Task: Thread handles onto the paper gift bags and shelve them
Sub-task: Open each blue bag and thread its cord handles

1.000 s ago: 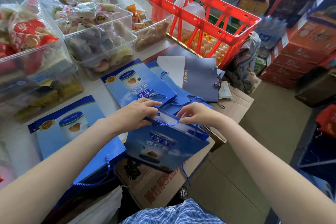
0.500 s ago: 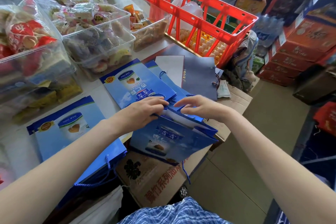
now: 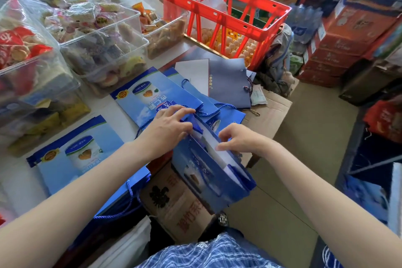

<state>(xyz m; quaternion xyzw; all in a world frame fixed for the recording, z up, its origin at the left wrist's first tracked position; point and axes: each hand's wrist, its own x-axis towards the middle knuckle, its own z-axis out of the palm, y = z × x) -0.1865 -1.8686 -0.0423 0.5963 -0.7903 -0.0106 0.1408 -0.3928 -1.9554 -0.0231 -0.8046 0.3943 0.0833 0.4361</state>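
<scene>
Blue printed paper gift bag (image 3: 208, 172) has tilted further open since a moment ago, left hand (image 3: 167, 128) pinching its rim, right hand (image 3: 237, 139) gripping the opposite edge, so threading looks underway.

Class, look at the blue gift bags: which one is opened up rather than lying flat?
The blue bag held by both hands at the table edge; its white inside shows, the others lie flat.
</scene>
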